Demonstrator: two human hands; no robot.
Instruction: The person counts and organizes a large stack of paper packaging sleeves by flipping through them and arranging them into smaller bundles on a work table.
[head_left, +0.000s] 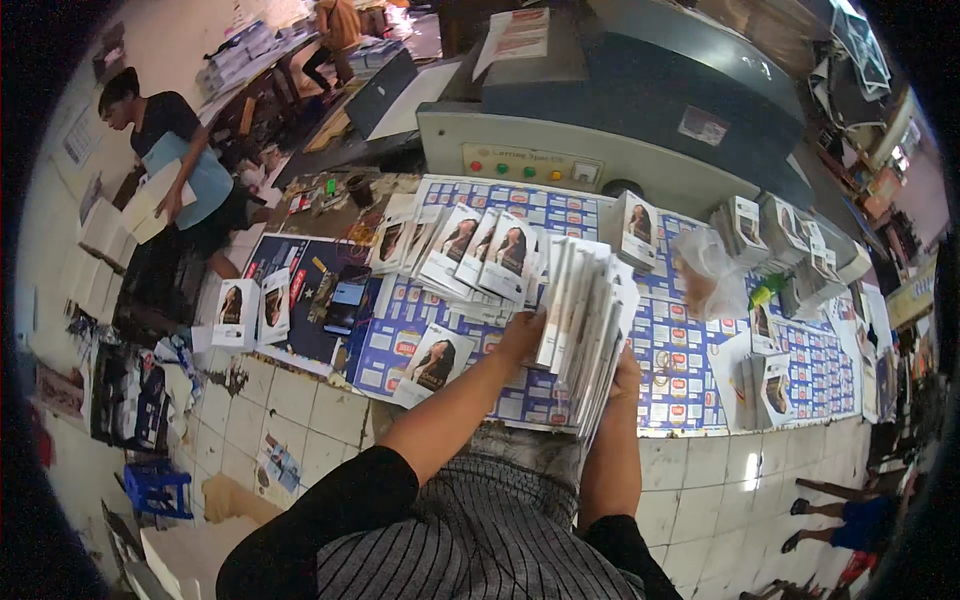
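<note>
Between my two hands stands a thick bundle of flat white printed packs (580, 315), held on edge above the table's front. My left hand (522, 336) is closed against the bundle's left side. Its right side is gripped by my right hand (627, 373), whose fingers are partly hidden by the packs. Just left of the bundle, more packs showing a long dark-haired figure lie fanned in an overlapping row (480, 250). A single pack (437, 360) lies flat near the front edge, by my left forearm. Whether they are folded cartons or leaflets I cannot tell.
A blue patterned sheet (690, 375) covers the table, before a grey machine with coloured buttons (515, 170). Stacked packs (790, 240) and a clear plastic bag (712, 270) sit at right. Phones (345, 300) lie at left. A person (180, 170) holding paper stands far left.
</note>
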